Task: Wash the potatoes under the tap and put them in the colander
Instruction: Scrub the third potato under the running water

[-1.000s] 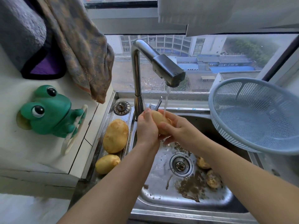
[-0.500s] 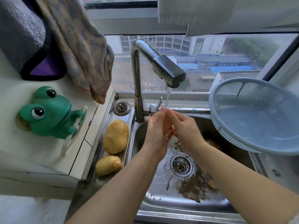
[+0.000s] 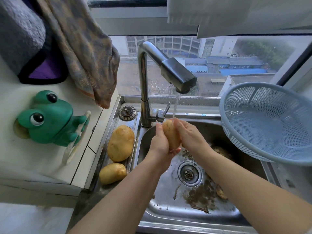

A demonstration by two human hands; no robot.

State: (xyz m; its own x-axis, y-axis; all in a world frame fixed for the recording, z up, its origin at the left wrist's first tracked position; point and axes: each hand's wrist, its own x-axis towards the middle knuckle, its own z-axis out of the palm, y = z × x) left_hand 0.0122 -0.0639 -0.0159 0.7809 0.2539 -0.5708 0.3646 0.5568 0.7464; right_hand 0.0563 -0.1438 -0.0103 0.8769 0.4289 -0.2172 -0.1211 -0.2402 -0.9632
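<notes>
A potato [image 3: 170,135] stands upright between both hands over the sink [image 3: 168,215], its top under the thin stream from the tap [image 3: 177,76]. The left hand [image 3: 159,144] cups it from the left and below, fingers curled round it. The right hand [image 3: 190,137] holds its right side, fingers wrapped over the top. 2 more potatoes, a larger potato [image 3: 120,143] and a smaller potato [image 3: 112,173] nearer, lie on the steel ledge left of the basin. The blue colander [image 3: 270,122] sits tilted at the right. Brown dirt surrounds the drain [image 3: 189,173].
</notes>
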